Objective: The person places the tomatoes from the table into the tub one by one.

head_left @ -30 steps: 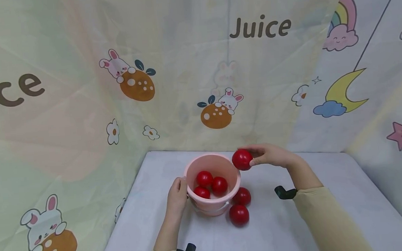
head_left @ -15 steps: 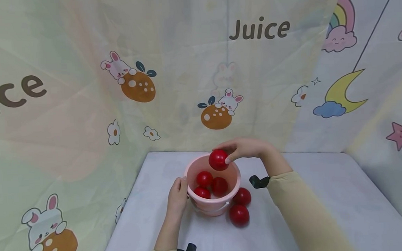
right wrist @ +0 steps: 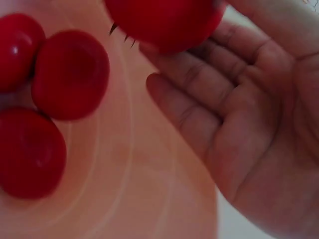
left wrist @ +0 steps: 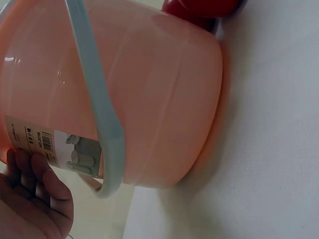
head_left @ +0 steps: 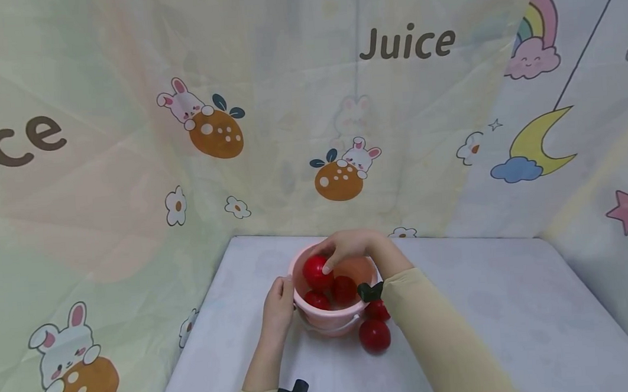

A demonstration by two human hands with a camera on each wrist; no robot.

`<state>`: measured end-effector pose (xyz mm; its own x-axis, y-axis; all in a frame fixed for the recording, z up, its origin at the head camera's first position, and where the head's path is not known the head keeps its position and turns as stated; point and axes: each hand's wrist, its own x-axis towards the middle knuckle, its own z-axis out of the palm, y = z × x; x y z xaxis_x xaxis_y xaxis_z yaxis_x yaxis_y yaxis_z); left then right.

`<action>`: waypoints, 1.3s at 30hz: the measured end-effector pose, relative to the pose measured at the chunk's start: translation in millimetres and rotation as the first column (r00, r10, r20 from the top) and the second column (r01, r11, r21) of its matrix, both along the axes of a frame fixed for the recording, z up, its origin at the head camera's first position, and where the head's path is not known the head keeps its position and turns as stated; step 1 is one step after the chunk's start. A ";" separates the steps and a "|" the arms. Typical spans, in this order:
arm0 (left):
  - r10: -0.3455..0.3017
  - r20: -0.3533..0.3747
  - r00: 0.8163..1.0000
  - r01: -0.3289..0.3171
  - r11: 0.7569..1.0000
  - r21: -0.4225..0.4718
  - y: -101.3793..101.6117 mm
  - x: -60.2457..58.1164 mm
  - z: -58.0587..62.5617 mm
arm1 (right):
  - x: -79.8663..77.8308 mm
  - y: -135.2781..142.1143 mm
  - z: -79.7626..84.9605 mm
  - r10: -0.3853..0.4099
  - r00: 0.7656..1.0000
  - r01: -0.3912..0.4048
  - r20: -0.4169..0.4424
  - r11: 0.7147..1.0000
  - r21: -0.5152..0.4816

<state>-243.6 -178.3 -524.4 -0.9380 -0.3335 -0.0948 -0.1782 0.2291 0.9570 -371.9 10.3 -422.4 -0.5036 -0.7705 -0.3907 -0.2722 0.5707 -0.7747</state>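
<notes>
My left hand [head_left: 278, 306] grips the rim of a pink plastic bucket [head_left: 326, 322] at its left side. In the left wrist view, curled fingers [left wrist: 56, 186] touch the bucket wall beside a printed label [left wrist: 55, 147], near the pale handle [left wrist: 102, 109]. My right hand [head_left: 352, 245] reaches over the bucket's far rim and holds a red tomato [head_left: 315, 270] inside the mouth. Dark pointed marks show beside this held tomato [right wrist: 167, 22] in the right wrist view. Below it in the bucket lie several tomatoes [right wrist: 72, 74], close together.
Outside the bucket, on the right, two more tomatoes sit on the white tabletop [head_left: 491, 317]: a near tomato [head_left: 375, 336] and a partly hidden tomato [head_left: 377, 310] behind my right sleeve. A printed cloth [head_left: 288, 102] hangs behind and around the table.
My right hand has carried the tomato leftward from beside the bucket's right rim, over the opening, and then down into it. The left hand and the bucket have stayed in place.
</notes>
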 end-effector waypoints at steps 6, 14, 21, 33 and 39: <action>0.002 0.009 1.000 -0.002 1.000 0.007 -0.4 0.1 0.1 | 0.9 -13.0 -8.1 -0.032 0.999 0.031 0.037 0.999 0.037; -0.008 0.006 1.000 0.008 1.000 -0.008 0.3 0.5 1.5 | 2.0 -23.3 -15.8 -0.046 0.999 0.043 0.026 0.994 0.101; -0.002 0.009 1.000 0.002 1.000 -0.007 0.9 0.7 1.8 | 3.6 -26.4 -20.8 -0.075 0.997 0.075 -0.006 0.991 0.111; 0.004 -0.056 0.998 -0.004 1.000 -0.006 -1.1 -0.5 -2.6 | 3.5 -29.1 -24.7 -0.063 0.998 0.060 0.024 0.994 0.087; -0.002 -0.049 0.999 0.002 1.000 0.003 -1.4 -0.7 -2.6 | 1.6 -27.2 -26.5 -0.059 0.998 0.056 0.034 0.996 0.068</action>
<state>-244.3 -179.6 -527.0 -0.9422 -0.3313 -0.0495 -0.1303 0.2263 0.9653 -370.3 -16.9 -449.0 -0.5309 -0.7123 -0.4591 -0.2101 0.6355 -0.7430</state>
